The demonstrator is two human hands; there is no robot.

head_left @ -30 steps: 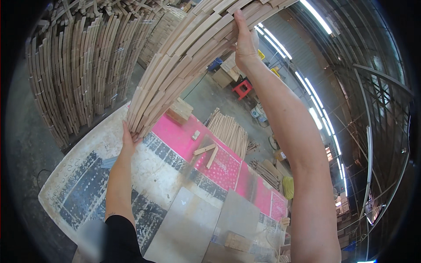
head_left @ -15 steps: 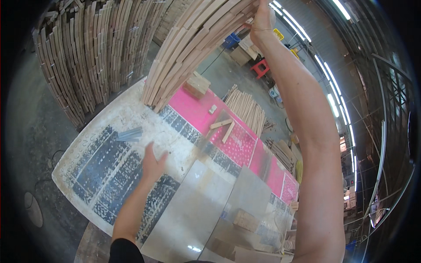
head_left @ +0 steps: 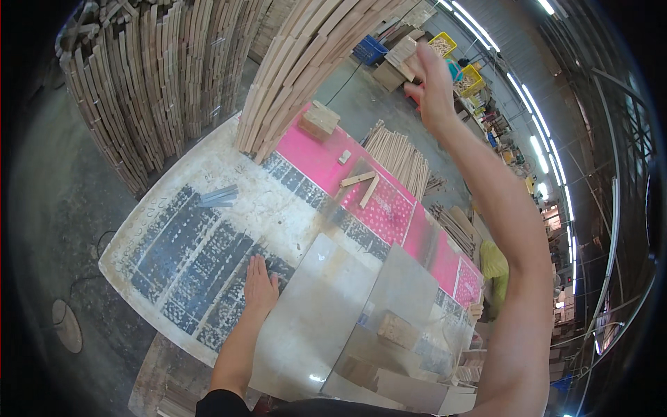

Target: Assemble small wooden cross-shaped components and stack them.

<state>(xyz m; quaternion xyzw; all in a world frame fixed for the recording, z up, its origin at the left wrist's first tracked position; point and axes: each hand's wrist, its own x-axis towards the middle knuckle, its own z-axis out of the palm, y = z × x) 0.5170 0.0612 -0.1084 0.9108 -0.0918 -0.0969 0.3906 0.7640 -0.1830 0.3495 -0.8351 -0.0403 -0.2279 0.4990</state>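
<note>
1. Head view: the left hand (head_left: 260, 286) lies flat and open on the work table (head_left: 167, 229), fingers spread, holding nothing. It rests by the edge of a grey metal sheet (head_left: 316, 313).
2. The right hand (head_left: 432, 83) is up high with loose, open fingers. It is just beside the leaning bundle of curved wooden slats (head_left: 306, 66); I cannot tell if it touches them.
3. The bundle's bottom end stands on the table next to a pink sheet (head_left: 326, 163).
4. Two yellow bins (head_left: 471, 78) and one blue crate (head_left: 368, 50) sit far back. The yellow ones may hold small wood pieces.
5. One wooden block (head_left: 319, 119) and two crossed sticks (head_left: 363, 186) lie on the pink sheet.
</note>
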